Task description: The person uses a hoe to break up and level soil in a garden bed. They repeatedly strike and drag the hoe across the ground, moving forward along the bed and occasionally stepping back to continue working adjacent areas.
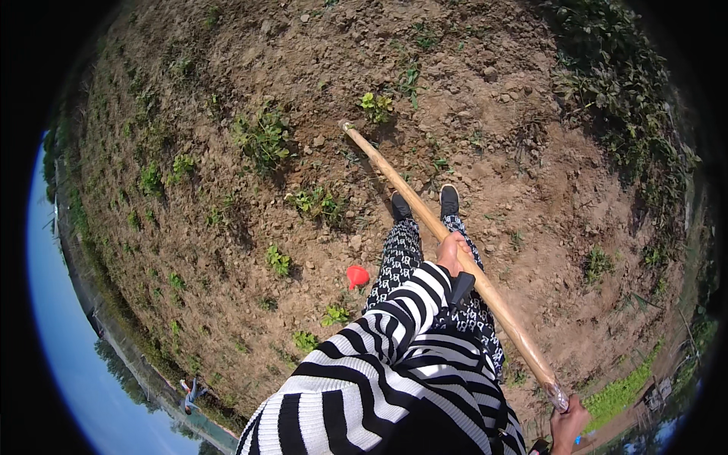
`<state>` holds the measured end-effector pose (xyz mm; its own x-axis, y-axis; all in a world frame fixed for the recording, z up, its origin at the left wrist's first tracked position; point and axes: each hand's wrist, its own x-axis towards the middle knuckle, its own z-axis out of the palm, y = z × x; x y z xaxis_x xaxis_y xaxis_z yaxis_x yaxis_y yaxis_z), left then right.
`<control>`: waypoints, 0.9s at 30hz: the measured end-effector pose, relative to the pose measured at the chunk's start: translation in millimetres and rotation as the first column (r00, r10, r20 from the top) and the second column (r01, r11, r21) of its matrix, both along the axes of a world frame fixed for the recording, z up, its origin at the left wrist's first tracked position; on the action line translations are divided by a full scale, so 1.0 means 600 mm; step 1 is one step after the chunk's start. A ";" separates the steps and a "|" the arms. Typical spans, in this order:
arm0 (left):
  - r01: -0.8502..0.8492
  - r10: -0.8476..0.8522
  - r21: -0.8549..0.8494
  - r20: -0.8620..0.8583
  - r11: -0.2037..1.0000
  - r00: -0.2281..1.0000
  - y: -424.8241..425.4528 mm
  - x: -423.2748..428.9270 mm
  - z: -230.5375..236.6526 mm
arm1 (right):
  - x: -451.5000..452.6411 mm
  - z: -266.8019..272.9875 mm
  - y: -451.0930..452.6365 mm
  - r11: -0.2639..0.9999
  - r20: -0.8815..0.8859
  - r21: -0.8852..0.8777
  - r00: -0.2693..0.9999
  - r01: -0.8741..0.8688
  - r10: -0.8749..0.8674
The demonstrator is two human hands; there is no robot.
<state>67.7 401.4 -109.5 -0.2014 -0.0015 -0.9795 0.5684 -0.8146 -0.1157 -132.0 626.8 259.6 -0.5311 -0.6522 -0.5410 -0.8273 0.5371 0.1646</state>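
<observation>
A long wooden tool handle (404, 190) runs slantwise across the front of my body. My left hand (452, 252) is wrapped around its middle, above my legs. Lower right, my right hand (569, 424) grips the butt end, where clear plastic film seems to cover the wood. The far end of the handle meets the soil near a small leafy plant (375, 106). Whatever head it carries is too small or too sunken in the dirt to make out. A dark device is strapped at my left wrist.
A red plastic funnel (358, 276) lies on the soil left of my legs. Low green plants (263, 139) grow across the cloddy field. Dense foliage (620, 85) borders the right side. Far off at lower left, another person (192, 396) is near a paved strip.
</observation>
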 end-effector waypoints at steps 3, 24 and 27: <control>0.011 -0.004 0.070 -0.097 0.997 0.995 0.016 -0.025 0.042 | -0.004 0.014 0.030 1.000 -0.046 0.017 0.999 0.001 -0.001; 0.252 -0.272 -0.249 -0.047 0.935 0.961 -0.234 -0.029 -0.112 | 0.043 -0.164 -0.074 0.950 0.236 -0.164 0.945 0.267 -0.225; 0.224 -0.231 -0.114 -0.050 0.968 0.972 -0.103 -0.116 -0.083 | 0.002 -0.131 0.029 0.963 0.071 -0.065 0.964 0.260 -0.255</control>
<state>-1.8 339.7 -159.0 -0.2694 -0.0523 -0.9616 0.3608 -0.9313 -0.0504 -130.8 644.2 181.0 -0.6536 -0.5364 -0.5339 -0.6667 0.7420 0.0707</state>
